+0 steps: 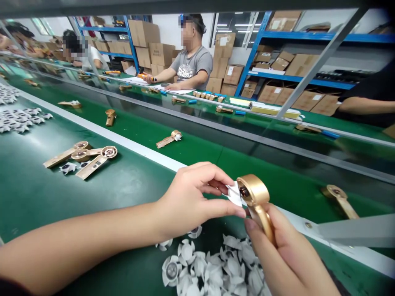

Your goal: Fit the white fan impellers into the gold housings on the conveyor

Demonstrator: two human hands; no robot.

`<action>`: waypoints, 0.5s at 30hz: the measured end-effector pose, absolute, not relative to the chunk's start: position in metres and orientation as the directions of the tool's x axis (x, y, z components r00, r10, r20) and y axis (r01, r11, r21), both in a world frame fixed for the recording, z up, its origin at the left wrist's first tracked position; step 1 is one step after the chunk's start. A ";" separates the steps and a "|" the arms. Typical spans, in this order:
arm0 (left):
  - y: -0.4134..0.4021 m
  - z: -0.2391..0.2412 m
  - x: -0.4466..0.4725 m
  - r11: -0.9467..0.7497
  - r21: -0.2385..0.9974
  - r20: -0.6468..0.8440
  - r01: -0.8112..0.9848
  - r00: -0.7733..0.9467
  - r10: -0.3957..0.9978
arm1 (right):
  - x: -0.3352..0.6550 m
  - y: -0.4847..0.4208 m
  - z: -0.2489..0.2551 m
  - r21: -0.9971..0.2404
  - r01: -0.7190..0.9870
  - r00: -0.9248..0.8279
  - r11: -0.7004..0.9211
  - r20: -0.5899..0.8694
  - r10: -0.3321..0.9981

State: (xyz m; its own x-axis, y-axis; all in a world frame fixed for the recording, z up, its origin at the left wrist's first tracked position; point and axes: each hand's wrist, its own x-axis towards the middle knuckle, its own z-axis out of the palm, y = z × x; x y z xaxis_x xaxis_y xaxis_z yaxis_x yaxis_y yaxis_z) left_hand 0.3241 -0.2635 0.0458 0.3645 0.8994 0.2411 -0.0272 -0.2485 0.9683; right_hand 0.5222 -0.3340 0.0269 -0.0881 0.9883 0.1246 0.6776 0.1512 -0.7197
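Loose white fan blades (212, 267) heap on the green worktop (135, 187) closest to you, below both hands. Your left hand (194, 193) pinches one white blade piece (234, 195) between thumb and fingertips, just left of the open face of the gold fan housing (261, 191); whether they touch is unclear. Your right hand (284, 246) is closed around the housing's handle (266, 226), its long axis slanting down and right into your palm.

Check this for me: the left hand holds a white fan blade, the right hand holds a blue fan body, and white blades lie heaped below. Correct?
Not quite: the head view shows a gold fan body, not blue, in the right hand. The rest stands.
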 end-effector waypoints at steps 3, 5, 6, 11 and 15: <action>-0.263 0.044 0.323 -0.456 0.885 0.396 0.090 0.369 0.841 | 0.519 -0.333 0.027 -0.717 0.684 -0.094 0.134 0.095 0.991; -0.263 0.042 0.322 -0.533 0.833 0.450 0.151 0.376 0.810 | 0.516 -0.333 0.028 -0.714 0.687 -0.096 0.132 0.090 0.991; -0.263 0.042 0.321 -0.547 0.821 0.459 0.165 0.379 0.803 | 0.516 -0.334 0.028 -0.714 0.687 -0.099 0.134 0.092 0.991; -0.265 0.044 0.323 -0.346 0.934 0.295 0.083 0.366 0.883 | 0.517 -0.335 0.025 -0.683 0.708 -0.162 0.179 0.089 0.983; -0.267 0.047 0.328 0.117 0.988 -0.068 -0.099 0.398 0.915 | 0.520 -0.335 0.020 -0.552 0.796 -0.189 0.246 0.160 0.969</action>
